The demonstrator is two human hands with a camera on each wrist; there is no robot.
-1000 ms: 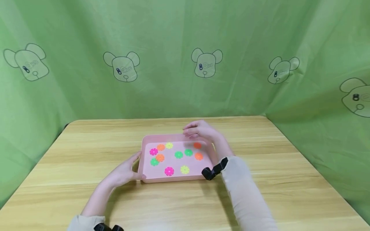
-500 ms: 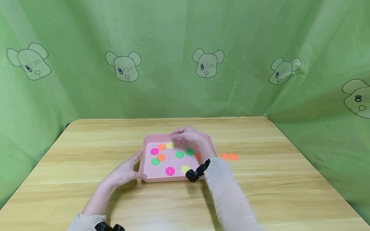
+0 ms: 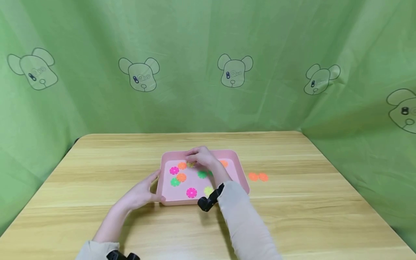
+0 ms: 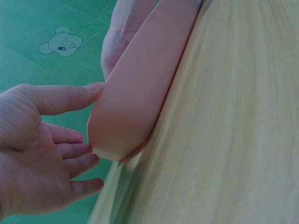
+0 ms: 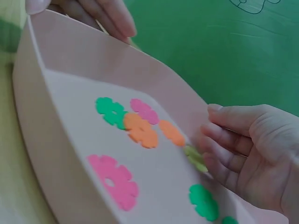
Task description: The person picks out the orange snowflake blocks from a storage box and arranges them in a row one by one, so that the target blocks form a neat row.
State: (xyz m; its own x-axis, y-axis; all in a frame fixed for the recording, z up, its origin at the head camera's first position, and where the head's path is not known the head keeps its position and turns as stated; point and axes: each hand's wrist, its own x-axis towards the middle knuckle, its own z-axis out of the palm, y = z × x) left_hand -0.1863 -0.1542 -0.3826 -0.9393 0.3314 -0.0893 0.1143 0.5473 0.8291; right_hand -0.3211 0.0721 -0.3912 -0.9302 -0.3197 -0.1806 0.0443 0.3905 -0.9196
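Note:
A shallow pink tray (image 3: 208, 201) lies on the wooden table with several flower-shaped plastic discs in it. My left hand (image 3: 139, 193) is at its left end, thumb on the near corner of the rim, other fingers extended along the outer wall. Over the tray's far side reaches my right hand (image 3: 203, 157), its fingertips down at a yellow disc (image 5: 195, 158). Thumb and fingers are apart, and the fingers partly cover that disc. Close by are an orange disc (image 3: 182, 165) and a green disc (image 3: 202, 174). The left wrist view shows the tray's outer wall (image 4: 135, 88).
Two orange discs (image 3: 258, 176) lie side by side on the table (image 3: 308, 202), right of the tray. A pink disc (image 3: 191, 193) sits near the tray's front wall. Behind the table hangs a green curtain (image 3: 188, 108) with bear heads.
My right hand has moved left and down, from the tray's far right to the yellow disc. Two orange discs beside the tray have come into view. My left hand has stayed in place.

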